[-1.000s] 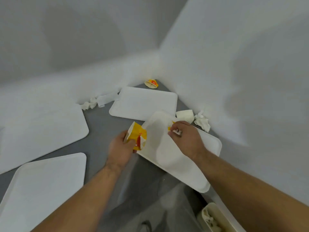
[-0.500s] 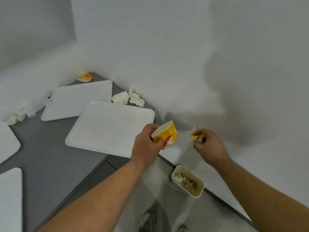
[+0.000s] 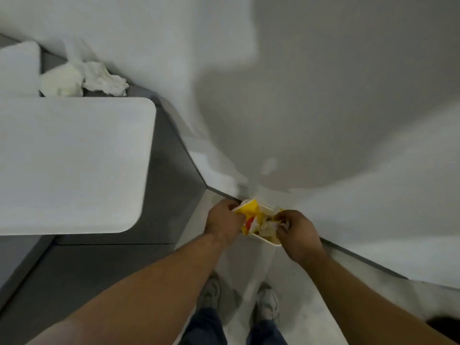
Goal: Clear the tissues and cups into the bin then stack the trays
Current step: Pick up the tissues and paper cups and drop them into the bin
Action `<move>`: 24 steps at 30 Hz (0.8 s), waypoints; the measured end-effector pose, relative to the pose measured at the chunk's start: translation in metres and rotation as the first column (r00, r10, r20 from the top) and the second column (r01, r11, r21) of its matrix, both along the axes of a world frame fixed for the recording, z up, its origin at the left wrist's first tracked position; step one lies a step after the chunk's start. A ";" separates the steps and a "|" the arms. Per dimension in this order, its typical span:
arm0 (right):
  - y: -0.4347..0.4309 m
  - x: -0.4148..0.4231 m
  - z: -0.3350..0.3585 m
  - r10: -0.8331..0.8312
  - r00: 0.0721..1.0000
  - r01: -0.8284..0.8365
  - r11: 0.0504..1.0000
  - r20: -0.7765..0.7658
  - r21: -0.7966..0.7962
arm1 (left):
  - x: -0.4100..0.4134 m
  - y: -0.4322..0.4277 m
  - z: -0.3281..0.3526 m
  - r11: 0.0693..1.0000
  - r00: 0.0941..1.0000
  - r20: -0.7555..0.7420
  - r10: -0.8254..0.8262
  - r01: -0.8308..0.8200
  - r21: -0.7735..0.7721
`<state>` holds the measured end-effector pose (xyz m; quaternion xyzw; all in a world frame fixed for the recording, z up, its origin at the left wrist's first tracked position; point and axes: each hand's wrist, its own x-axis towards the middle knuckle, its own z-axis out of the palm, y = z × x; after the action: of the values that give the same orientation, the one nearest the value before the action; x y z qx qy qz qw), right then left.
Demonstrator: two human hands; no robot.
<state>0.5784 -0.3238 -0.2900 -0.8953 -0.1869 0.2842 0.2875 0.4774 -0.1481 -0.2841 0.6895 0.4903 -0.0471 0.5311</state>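
A small cream bin (image 3: 270,241) stands on the floor by the wall, with crumpled tissues inside. My left hand (image 3: 224,221) holds a crushed yellow paper cup (image 3: 250,212) over the bin's left rim. At the bin's right rim, my right hand (image 3: 297,231) pinches a small yellow and white scrap (image 3: 279,212). A white tray (image 3: 72,163) lies on the grey table (image 3: 171,195) at the left. Behind that tray sit a cream cup (image 3: 62,83) on its side and a crumpled white tissue (image 3: 105,79).
A second white tray (image 3: 17,68) shows at the far left edge. White walls close in behind the bin and along the table. My two feet (image 3: 239,297) stand on the pale floor just below the bin.
Both hands have moved from above the table edge down to the bin, carrying the yellow cup and the scrap. The view has tilted down and right.
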 end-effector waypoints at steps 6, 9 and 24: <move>-0.001 0.005 -0.137 0.014 0.997 -0.020 0.995 -0.072 -0.097 | 0.014 -0.004 -0.138 0.983 0.982 -0.115 0.152 -0.162 -0.089; -0.001 0.013 -0.197 0.030 0.998 -0.036 0.992 -0.053 -0.117 | 0.024 -0.006 -0.196 0.986 0.980 -0.144 0.136 -0.149 -0.082; 0.019 0.055 -0.328 0.186 0.982 -0.186 0.956 -0.019 -0.227 | 0.035 -0.013 -0.297 0.943 0.981 -0.136 0.140 -0.174 -0.283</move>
<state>0.6336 -0.3052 -0.6180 -0.9012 -0.2368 0.3282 0.1548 0.5126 -0.1615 -0.5807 0.5581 0.5608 -0.1163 0.6004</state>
